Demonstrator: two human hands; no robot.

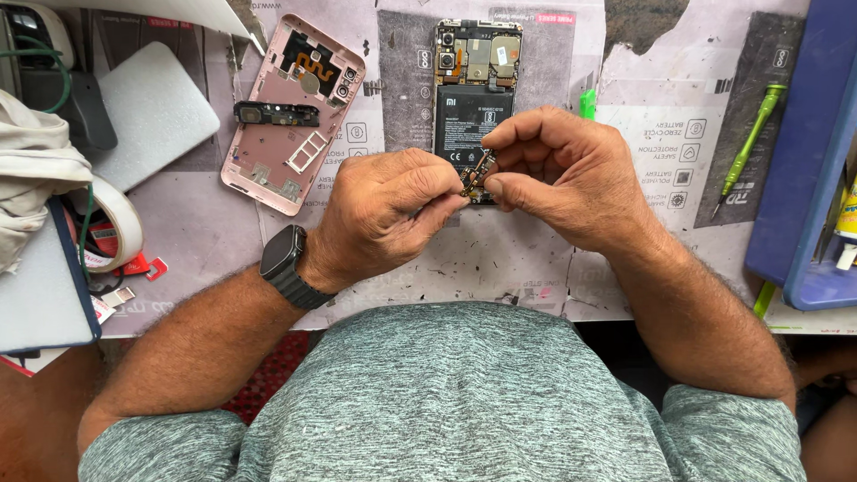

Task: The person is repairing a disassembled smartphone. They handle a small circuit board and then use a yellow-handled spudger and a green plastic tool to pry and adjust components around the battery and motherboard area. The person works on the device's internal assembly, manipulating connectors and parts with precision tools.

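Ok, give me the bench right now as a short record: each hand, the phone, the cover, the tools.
left hand: pinches one end of a small circuit part
right hand: pinches the same part from the other side
opened phone: lies flat beyond the hands, battery exposed
pink back cover: left of the phone, inner side up
green screwdriver: on the mat, far right
tape roll: far left

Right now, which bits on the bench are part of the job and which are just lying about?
In use:
left hand
right hand
small circuit part, pinched between both
open phone
pink back cover

Lying about:
green screwdriver
tape roll
blue tray
cloth
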